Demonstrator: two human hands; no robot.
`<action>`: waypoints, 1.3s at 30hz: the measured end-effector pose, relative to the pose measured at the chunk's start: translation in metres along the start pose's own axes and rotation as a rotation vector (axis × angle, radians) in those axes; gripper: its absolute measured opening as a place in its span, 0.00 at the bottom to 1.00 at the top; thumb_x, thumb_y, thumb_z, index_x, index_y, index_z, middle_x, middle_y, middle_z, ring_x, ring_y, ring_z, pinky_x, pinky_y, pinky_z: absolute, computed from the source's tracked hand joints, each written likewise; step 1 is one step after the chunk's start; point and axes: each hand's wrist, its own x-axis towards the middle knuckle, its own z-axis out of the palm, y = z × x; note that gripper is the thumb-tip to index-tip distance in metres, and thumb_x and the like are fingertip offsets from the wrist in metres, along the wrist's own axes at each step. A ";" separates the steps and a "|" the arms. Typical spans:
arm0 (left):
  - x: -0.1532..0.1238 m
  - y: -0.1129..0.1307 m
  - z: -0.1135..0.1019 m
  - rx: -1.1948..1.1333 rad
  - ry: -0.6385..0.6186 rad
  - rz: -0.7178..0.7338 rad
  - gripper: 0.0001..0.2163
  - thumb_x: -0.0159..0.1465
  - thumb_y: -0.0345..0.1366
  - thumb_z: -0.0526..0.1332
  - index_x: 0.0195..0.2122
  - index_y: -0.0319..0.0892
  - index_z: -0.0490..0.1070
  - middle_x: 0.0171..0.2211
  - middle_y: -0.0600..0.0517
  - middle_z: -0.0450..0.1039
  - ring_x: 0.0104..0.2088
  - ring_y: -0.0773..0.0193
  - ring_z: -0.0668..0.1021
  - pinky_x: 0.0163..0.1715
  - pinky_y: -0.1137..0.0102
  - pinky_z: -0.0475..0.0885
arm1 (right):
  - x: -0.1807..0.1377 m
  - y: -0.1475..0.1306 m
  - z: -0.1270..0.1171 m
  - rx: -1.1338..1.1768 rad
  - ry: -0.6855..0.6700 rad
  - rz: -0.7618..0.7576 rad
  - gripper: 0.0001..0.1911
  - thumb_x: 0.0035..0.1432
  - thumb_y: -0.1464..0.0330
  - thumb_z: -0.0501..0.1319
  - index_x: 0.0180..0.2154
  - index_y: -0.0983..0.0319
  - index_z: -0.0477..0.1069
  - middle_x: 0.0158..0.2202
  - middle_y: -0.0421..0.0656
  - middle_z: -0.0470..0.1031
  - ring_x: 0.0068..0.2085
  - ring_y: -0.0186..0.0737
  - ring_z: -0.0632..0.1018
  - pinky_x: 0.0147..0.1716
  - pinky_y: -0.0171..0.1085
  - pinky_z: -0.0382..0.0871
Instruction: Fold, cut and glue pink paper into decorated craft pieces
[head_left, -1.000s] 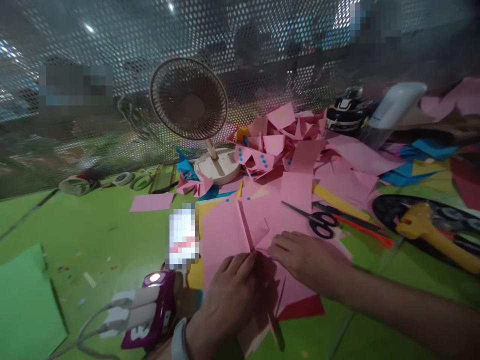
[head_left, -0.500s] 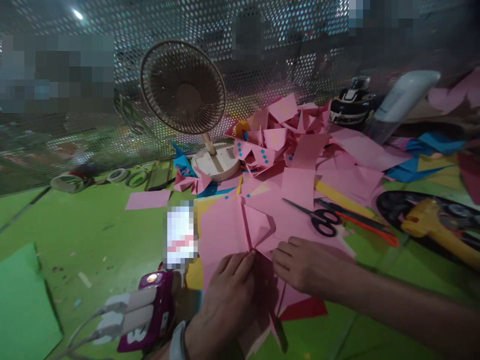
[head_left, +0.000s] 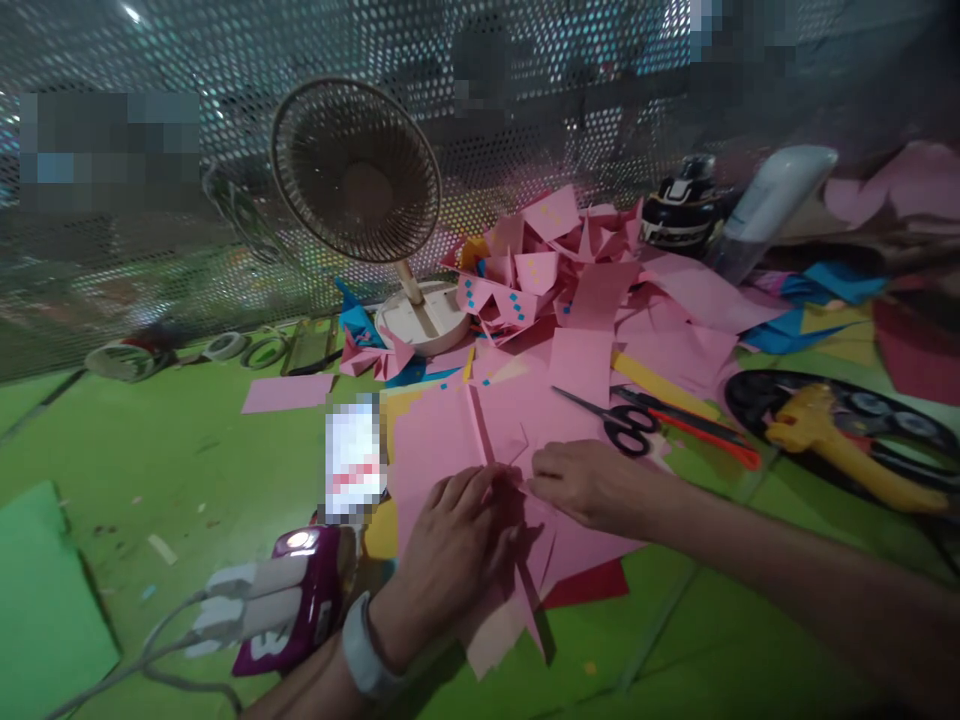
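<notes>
A pink paper sheet [head_left: 442,440] lies on the green table in front of me, with a raised fold [head_left: 504,440] running through its middle. My left hand [head_left: 457,545] rests flat on the near part of the pink paper, fingers pointing toward the fold. From the right, my right hand [head_left: 581,485] presses its fingertips on the paper just beside the fold. The two hands almost touch. More pink sheets lie under and around this one.
A small desk fan [head_left: 356,175] stands behind the paper, by a mesh wall. A pile of folded pink pieces [head_left: 555,265] lies right of it. Black scissors [head_left: 619,425], a yellow tool [head_left: 832,445], a purple power strip [head_left: 296,600] and tape rolls [head_left: 225,347] surround the work area.
Both hands slid slightly away from me along the pink paper, and the raised flap that stood up half a second ago lies lower. The view shifted a little.
</notes>
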 end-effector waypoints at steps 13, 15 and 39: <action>0.001 0.001 0.000 -0.034 0.025 0.011 0.14 0.63 0.38 0.52 0.50 0.42 0.62 0.51 0.47 0.62 0.50 0.55 0.64 0.48 0.57 0.63 | 0.003 -0.011 0.008 -0.201 0.018 -0.010 0.09 0.57 0.79 0.50 0.39 0.67 0.64 0.34 0.45 0.68 0.34 0.39 0.69 0.29 0.38 0.63; 0.001 0.001 0.000 -0.040 0.045 0.013 0.15 0.63 0.37 0.52 0.51 0.42 0.61 0.51 0.46 0.62 0.50 0.55 0.65 0.48 0.57 0.63 | 0.003 -0.012 0.007 -0.221 0.011 -0.014 0.09 0.57 0.79 0.50 0.39 0.67 0.63 0.34 0.46 0.67 0.34 0.40 0.69 0.27 0.37 0.63; 0.002 0.005 0.000 -0.066 0.085 -0.004 0.15 0.60 0.34 0.54 0.49 0.42 0.63 0.49 0.45 0.64 0.48 0.55 0.67 0.46 0.57 0.65 | -0.003 -0.020 -0.002 -0.169 -0.100 -0.017 0.12 0.55 0.80 0.52 0.41 0.69 0.67 0.36 0.49 0.69 0.36 0.41 0.68 0.29 0.38 0.66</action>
